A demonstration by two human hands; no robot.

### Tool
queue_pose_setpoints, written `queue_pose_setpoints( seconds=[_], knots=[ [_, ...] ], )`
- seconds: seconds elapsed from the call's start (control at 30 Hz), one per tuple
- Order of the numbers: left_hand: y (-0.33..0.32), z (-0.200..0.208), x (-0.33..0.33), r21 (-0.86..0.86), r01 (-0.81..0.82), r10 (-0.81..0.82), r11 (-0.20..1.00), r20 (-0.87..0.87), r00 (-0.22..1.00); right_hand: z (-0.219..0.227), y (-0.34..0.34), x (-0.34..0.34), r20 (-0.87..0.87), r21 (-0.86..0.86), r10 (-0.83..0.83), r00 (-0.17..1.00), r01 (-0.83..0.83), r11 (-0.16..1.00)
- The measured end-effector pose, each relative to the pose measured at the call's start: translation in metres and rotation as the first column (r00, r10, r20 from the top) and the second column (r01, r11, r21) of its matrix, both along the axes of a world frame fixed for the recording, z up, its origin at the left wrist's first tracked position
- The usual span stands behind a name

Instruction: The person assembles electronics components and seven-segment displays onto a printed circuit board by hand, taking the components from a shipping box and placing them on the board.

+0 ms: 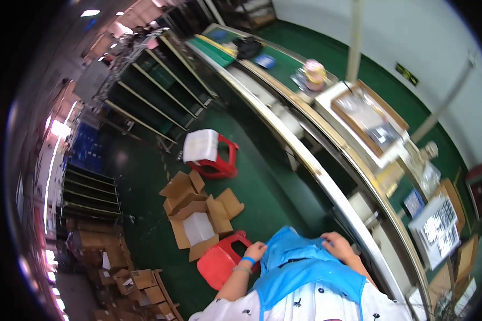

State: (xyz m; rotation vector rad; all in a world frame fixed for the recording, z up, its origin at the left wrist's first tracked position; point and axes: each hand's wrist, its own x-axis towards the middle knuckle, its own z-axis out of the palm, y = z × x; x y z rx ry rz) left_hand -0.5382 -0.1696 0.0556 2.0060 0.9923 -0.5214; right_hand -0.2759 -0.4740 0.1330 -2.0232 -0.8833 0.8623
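A bright blue apron (289, 251) covers my front over a white patterned top. Its lower part is spread out between my two hands. My left hand (256, 251), with a blue band at the wrist, is closed at the apron's left edge. At the opposite edge, my right hand (336, 245) has its fingers curled on the cloth. The fingertips of both hands are partly hidden. Just beside my left forearm stands a red plastic stool (217, 265).
An open cardboard box (190, 207) with something white inside sits on the green floor. Beyond it is another red stool (231, 159) with a white cover. A long workbench (326, 184) runs along my right, bearing a shallow carton (367, 120). Dark slatted racks (152, 80) stand farther off.
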Motion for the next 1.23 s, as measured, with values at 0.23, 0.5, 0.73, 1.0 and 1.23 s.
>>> queue_pose_setpoints(
  seconds=[0.23, 0.5, 0.73, 1.0, 1.23],
  knots=[
    [0.051, -0.054, -0.138, 0.13, -0.506, 0.492, 0.853, 0.126, 0.862, 0.001, 0.153, 0.018, 0.03, -0.318, 0.497, 0.867, -0.463, 0.827],
    [0.119, -0.13, -0.148, -0.376, -0.4, 0.441, 0.836, 0.024, 0.897, -0.055, 0.259, 0.068, -0.07, -0.531, 0.663, 0.745, -0.59, 0.608],
    [0.307, -0.118, -0.032, -0.263, -0.334, 0.358, 0.905, 0.046, 0.933, -0.124, 0.352, 0.143, -0.126, -0.393, 0.543, 0.83, -0.544, 0.741],
    [0.38, -0.079, 0.104, -0.356, -0.711, 0.794, 0.606, 0.213, 0.57, -0.094, 0.501, 0.245, -0.036, -0.594, 0.529, 0.848, -0.444, 0.671],
    [0.428, -0.093, 0.074, -0.171, -0.665, 0.681, 0.727, 0.059, 0.73, -0.06, 0.631, 0.268, -0.006, -0.555, 0.65, 0.76, -0.544, 0.63]
  ],
)
